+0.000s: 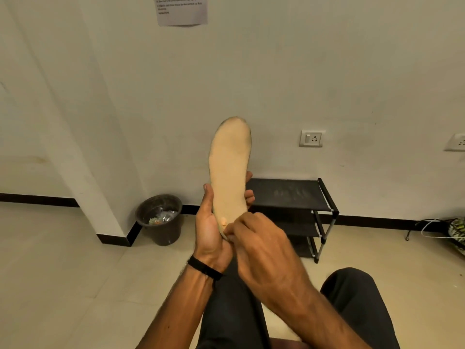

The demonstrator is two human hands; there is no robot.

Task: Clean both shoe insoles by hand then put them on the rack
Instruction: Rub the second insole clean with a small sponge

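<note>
One insole (230,167) is held upright at centre frame by the left hand (211,230), fingers (249,195) curled round it; its heel is pinched by the right hand (261,245).

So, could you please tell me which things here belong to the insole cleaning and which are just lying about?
Job: insole; left hand gripping it; right hand pinching its heel; black rack.
Lying about: waste bin; wall sockets; paper notice.

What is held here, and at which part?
The insole is held upright by the left hand around its lower half; the right hand pinches its bottom end.
</note>
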